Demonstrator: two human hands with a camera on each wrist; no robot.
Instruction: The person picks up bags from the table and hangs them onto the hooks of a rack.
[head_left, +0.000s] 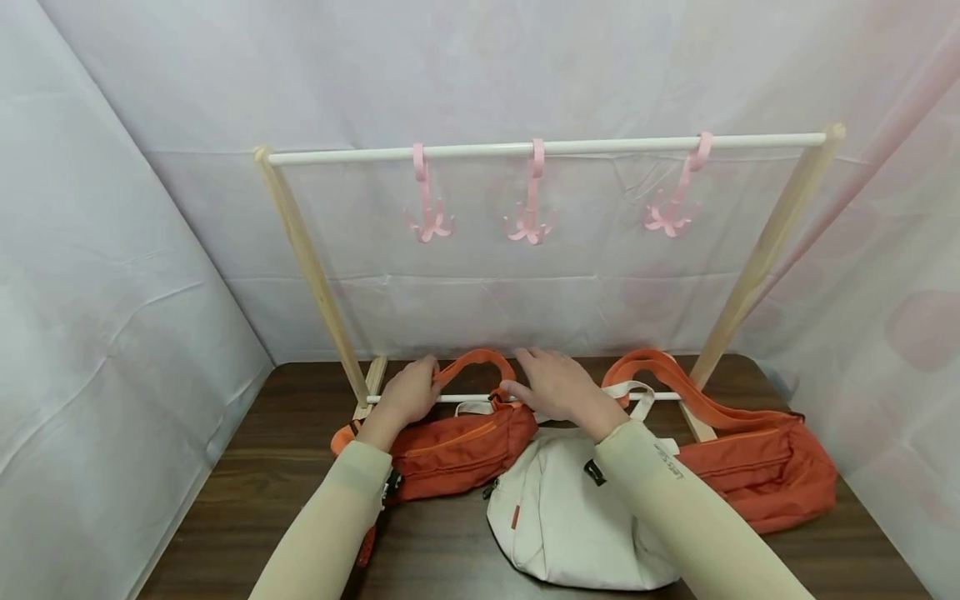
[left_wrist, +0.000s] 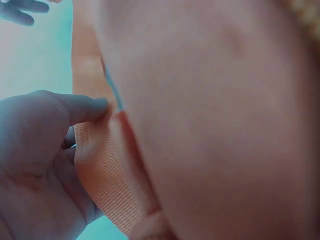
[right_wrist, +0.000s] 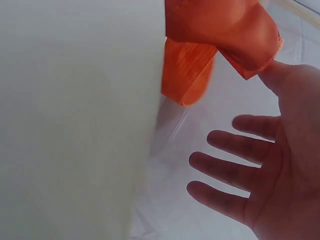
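Note:
In the head view, a red-orange waist bag [head_left: 450, 457] lies on the table at the left, its orange strap [head_left: 474, 357] arching up behind it. My left hand [head_left: 408, 393] pinches that strap between thumb and fingers; the left wrist view shows the thumb on the webbing [left_wrist: 107, 185]. My right hand [head_left: 558, 385] is at the other side of the strap loop, above a cream bag [head_left: 558, 508]. Its fingers [right_wrist: 225, 172] are straight and spread in the right wrist view, with the thumb against the edge of orange fabric [right_wrist: 230, 30].
A wooden-post rack stands behind the bags, with a white top rod [head_left: 480, 151] and a lower rod [head_left: 442, 398]. Pink claw hooks [head_left: 531, 221] hang from the top rod. Another red-orange bag [head_left: 787, 475] lies at the right on the brown table [head_left: 240, 500]. White curtains enclose the space.

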